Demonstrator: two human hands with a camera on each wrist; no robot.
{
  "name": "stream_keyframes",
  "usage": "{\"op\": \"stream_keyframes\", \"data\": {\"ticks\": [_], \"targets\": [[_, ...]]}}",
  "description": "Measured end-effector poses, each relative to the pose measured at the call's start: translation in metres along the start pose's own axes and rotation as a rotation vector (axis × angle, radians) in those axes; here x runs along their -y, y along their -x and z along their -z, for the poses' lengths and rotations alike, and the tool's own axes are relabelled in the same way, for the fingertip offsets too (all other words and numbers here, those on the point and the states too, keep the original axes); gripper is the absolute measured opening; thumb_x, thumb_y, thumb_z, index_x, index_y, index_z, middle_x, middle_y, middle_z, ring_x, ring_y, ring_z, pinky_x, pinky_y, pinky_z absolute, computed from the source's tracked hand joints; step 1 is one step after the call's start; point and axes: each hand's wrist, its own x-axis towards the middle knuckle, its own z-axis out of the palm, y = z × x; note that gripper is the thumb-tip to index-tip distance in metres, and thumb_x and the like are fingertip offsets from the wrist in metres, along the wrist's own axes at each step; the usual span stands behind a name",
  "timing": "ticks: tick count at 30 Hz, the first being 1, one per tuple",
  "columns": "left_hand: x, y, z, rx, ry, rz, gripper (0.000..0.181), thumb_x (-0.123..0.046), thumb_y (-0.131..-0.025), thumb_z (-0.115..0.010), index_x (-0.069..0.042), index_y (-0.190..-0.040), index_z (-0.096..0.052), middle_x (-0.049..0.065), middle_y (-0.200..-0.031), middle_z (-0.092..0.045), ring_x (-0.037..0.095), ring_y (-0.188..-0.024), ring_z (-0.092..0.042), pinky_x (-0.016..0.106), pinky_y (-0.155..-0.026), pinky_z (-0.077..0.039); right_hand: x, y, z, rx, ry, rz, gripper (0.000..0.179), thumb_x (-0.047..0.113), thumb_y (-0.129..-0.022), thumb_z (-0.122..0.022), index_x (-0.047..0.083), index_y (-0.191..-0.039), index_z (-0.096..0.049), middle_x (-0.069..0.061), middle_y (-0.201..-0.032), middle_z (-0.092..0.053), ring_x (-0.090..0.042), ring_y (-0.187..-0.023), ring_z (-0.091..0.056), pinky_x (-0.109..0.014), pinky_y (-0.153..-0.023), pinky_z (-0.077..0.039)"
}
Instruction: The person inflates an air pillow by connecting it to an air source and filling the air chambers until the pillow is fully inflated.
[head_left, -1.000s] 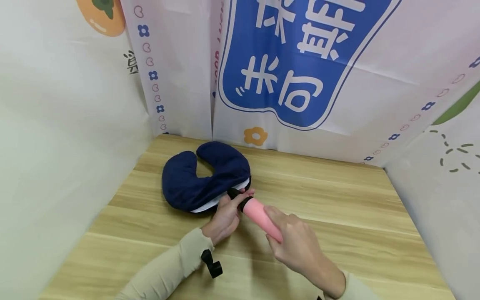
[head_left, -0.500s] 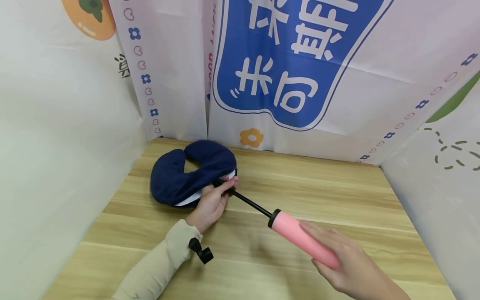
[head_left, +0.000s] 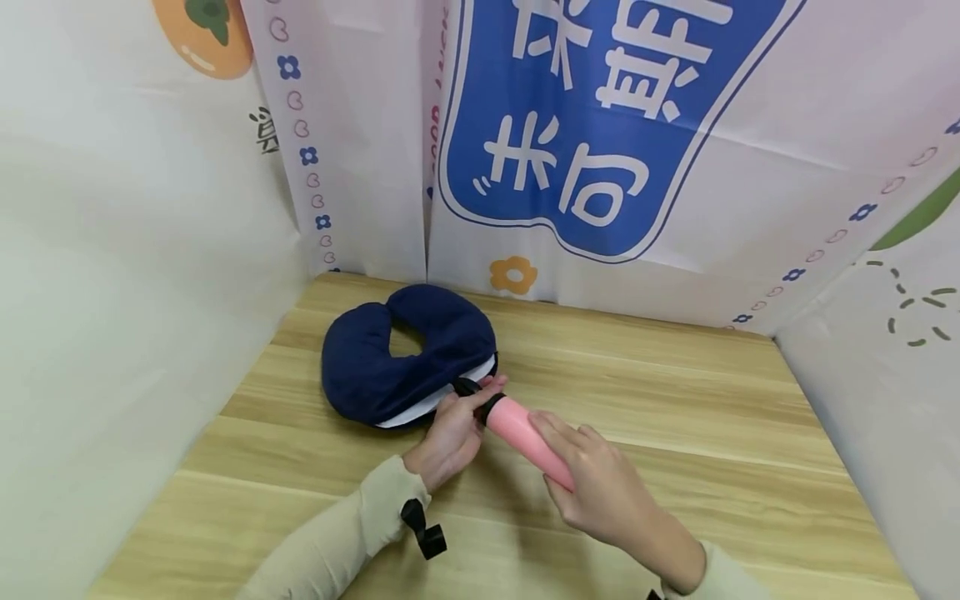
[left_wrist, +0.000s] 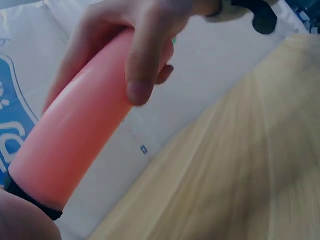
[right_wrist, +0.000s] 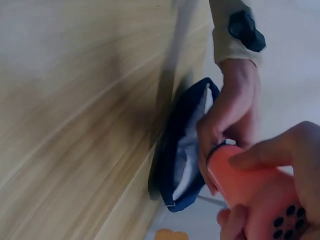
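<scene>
A navy blue U-shaped neck pillow point(head_left: 356, 379) lies on the wooden table, with a white lining point(head_left: 420, 408) showing along its open near edge. At that edge my left hand point(head_left: 450, 437) pinches the black nozzle end point(head_left: 467, 387) of a pink hand pump. The pump's pink barrel point(head_left: 521, 433) slants down to the right, its black rod out of sight. My right hand point(head_left: 607, 492) grips the barrel near its lower end, thumb and fingers around it, as the left wrist view also shows. In the right wrist view, several dark holes mark the barrel's end point(right_wrist: 290, 222).
The light wooden table point(head_left: 675, 400) is bounded by a printed white sheet point(head_left: 750, 225) at the back and white walls at both sides. A black strap fitting point(head_left: 424, 529) hangs at the left sleeve.
Half a second ago the barrel was drawn back with the black rod exposed; now my right hand has pushed it up against my left hand, as one second ago. Left hand keeps its hold.
</scene>
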Motion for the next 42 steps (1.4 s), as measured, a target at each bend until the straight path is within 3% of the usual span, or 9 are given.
{"op": "stream_keyframes", "data": {"ticks": [5,9,13,16,21,28,35,39,42], "targets": [[0.0,-0.011,0.006,0.056,0.038,-0.034,0.031,0.016,-0.098,-0.06,0.008,-0.125,-0.047,0.009,-0.114,-0.073,0.012,-0.102,-0.077,0.022,-0.096,-0.059,-0.019,0.027,0.01,0.041,-0.07,0.014,0.079,0.016,-0.083,-0.085,0.014,-0.156,-0.053,-0.004,-0.15,-0.064,-0.025,-0.124,-0.07,-0.05,-0.099,-0.06],[-0.007,-0.019,0.008,0.068,0.057,-0.057,0.027,0.016,-0.099,-0.057,0.007,-0.122,-0.049,0.009,-0.111,-0.079,0.011,-0.101,-0.077,0.022,-0.094,-0.059,-0.028,0.052,0.032,0.041,-0.109,0.013,0.087,0.013,-0.082,-0.087,0.019,-0.159,-0.048,0.002,-0.154,-0.061,-0.021,-0.132,-0.066,-0.023,-0.114,-0.048],[-0.011,-0.023,0.009,0.053,0.076,-0.078,0.02,0.012,-0.102,-0.056,0.003,-0.118,-0.05,0.003,-0.103,-0.079,0.009,-0.097,-0.076,0.02,-0.092,-0.058,-0.029,0.065,0.056,0.039,-0.084,0.001,0.091,0.011,-0.077,-0.088,0.023,-0.159,-0.049,0.01,-0.15,-0.063,-0.014,-0.123,-0.069,-0.004,-0.114,-0.032],[-0.008,-0.018,0.007,0.068,0.051,-0.062,0.02,0.008,-0.104,-0.055,0.004,-0.122,-0.049,-0.001,-0.104,-0.078,0.007,-0.099,-0.074,0.018,-0.093,-0.057,-0.025,0.056,0.056,0.015,-0.052,0.02,0.088,0.012,-0.076,-0.088,0.021,-0.156,-0.053,0.008,-0.145,-0.067,-0.014,-0.118,-0.072,-0.015,-0.106,-0.049],[0.003,-0.008,0.002,0.065,0.006,-0.037,0.021,0.005,-0.105,-0.055,0.004,-0.126,-0.05,0.0,-0.11,-0.075,0.007,-0.106,-0.071,0.018,-0.097,-0.055,-0.015,0.024,0.017,-0.049,-0.001,0.056,0.075,0.012,-0.076,-0.086,0.009,-0.147,-0.062,-0.008,-0.138,-0.072,-0.026,-0.113,-0.075,-0.048,-0.093,-0.063],[0.009,-0.011,0.013,0.051,-0.057,-0.026,0.031,0.003,-0.103,-0.061,0.005,-0.131,-0.046,0.007,-0.123,-0.071,0.01,-0.113,-0.072,0.019,-0.097,-0.056,-0.004,0.004,-0.029,-0.006,-0.021,0.016,0.079,0.017,-0.08,-0.087,0.005,-0.152,-0.056,-0.011,-0.146,-0.066,-0.03,-0.116,-0.073,-0.049,-0.098,-0.061],[0.004,-0.019,0.014,0.127,0.058,-0.02,0.035,0.021,-0.098,-0.053,0.008,-0.129,-0.042,0.013,-0.119,-0.072,0.013,-0.106,-0.075,0.022,-0.098,-0.058,-0.02,0.042,0.001,0.054,-0.09,-0.008,0.087,0.02,-0.084,-0.087,0.014,-0.16,-0.046,-0.005,-0.155,-0.06,-0.027,-0.131,-0.067,-0.048,-0.104,-0.057],[0.001,-0.018,0.011,0.146,0.091,-0.024,0.033,0.022,-0.098,-0.049,0.004,-0.125,-0.041,0.007,-0.109,-0.074,0.013,-0.102,-0.076,0.024,-0.097,-0.059,-0.025,0.065,0.028,0.066,-0.064,-0.022,0.091,0.021,-0.082,-0.09,0.02,-0.161,-0.045,0.004,-0.152,-0.062,-0.017,-0.126,-0.069,-0.026,-0.105,-0.055],[-0.001,-0.017,0.009,0.125,0.109,-0.043,0.03,0.021,-0.099,-0.048,0.001,-0.122,-0.042,0.004,-0.105,-0.075,0.012,-0.099,-0.077,0.022,-0.094,-0.059,-0.025,0.069,0.04,0.063,-0.054,-0.034,0.09,0.019,-0.079,-0.092,0.021,-0.159,-0.049,0.008,-0.144,-0.067,-0.01,-0.117,-0.071,-0.022,-0.099,-0.056]]}}
